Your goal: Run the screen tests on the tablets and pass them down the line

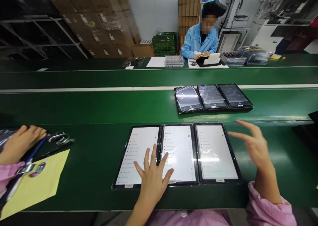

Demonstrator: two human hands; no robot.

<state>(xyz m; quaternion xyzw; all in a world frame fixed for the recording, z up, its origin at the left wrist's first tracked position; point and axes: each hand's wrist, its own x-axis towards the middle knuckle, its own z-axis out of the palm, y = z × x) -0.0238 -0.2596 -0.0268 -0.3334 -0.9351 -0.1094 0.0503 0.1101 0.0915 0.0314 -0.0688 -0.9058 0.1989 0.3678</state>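
Three black-framed tablets lie side by side on the green belt in front of me, each showing a white Internet settings list: left tablet [131, 156], middle tablet [182, 149], right tablet [216, 151]. My left hand [151, 176] rests spread over the gap between the left and middle tablets, its fingers on or just above both screens. My right hand [253, 146] is raised beside the right tablet's right edge, fingers apart, holding nothing. Farther along the belt lie three more tablets [212, 97] with dark screens, wrapped in clear film.
A co-worker's hand [22, 143] in a pink sleeve rests on a dark item at the left, beside a yellow sheet [42, 183] and blue pen. Across the belts, a seated person in a light blue smock [201, 40] handles a tablet near stacked packaged tablets [254, 55].
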